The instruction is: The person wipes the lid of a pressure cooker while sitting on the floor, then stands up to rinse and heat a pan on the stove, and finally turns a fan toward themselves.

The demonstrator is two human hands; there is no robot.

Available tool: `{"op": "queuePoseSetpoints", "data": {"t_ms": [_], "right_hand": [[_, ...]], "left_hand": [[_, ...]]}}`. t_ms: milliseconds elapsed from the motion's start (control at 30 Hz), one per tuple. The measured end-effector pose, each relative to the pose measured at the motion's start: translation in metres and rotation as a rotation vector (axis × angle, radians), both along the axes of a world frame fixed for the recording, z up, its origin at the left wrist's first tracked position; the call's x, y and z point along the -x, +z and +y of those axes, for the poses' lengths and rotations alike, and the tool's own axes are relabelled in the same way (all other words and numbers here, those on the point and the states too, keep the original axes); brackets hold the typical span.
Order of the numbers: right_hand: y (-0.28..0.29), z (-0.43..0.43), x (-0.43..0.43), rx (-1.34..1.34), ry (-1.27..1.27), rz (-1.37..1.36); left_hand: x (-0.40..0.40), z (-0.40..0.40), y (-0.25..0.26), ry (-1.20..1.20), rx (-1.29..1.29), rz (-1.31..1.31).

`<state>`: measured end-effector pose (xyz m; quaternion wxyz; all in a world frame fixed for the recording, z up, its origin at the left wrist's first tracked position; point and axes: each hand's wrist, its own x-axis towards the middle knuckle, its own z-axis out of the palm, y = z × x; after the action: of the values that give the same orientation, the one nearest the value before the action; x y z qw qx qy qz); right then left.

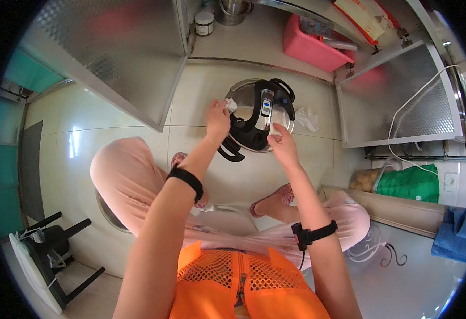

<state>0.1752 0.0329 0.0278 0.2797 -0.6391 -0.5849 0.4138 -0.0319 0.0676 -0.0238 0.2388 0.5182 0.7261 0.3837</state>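
A pressure cooker with a steel lid and black plastic handles stands on the tiled floor between my feet. Its lid carries a chrome panel with a small display. At the lid's left edge, my left hand grips a crumpled white tissue. My right hand is at the lid's near right side, fingers pinched around a small white piece that looks like tissue, partly hidden by the fingers. Another crumpled tissue lies on the floor right of the cooker.
Ahead is a low cabinet with a pink plastic bin, a lidded jar and a steel pot. Its frosted doors stand open at left and right. A white cord hangs at right, above a green bag.
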Motion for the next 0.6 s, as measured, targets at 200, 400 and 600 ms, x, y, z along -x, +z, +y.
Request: {"op": "queuePoseSetpoints", "data": {"t_ms": [200,400,600], "right_hand": [[-0.005,-0.002,0.028,-0.216,0.009,-0.181],[-0.002,-0.004,0.029,-0.291,0.006,-0.206],[0.000,0.008,0.014,-0.194,0.122,-0.142]], "left_hand": [[-0.029,-0.048,0.006,0.028,-0.179,0.018],[-0.054,-0.087,0.019,0.142,-0.093,-0.075],[-0.024,-0.100,0.005,0.173,0.080,-0.225]]}}
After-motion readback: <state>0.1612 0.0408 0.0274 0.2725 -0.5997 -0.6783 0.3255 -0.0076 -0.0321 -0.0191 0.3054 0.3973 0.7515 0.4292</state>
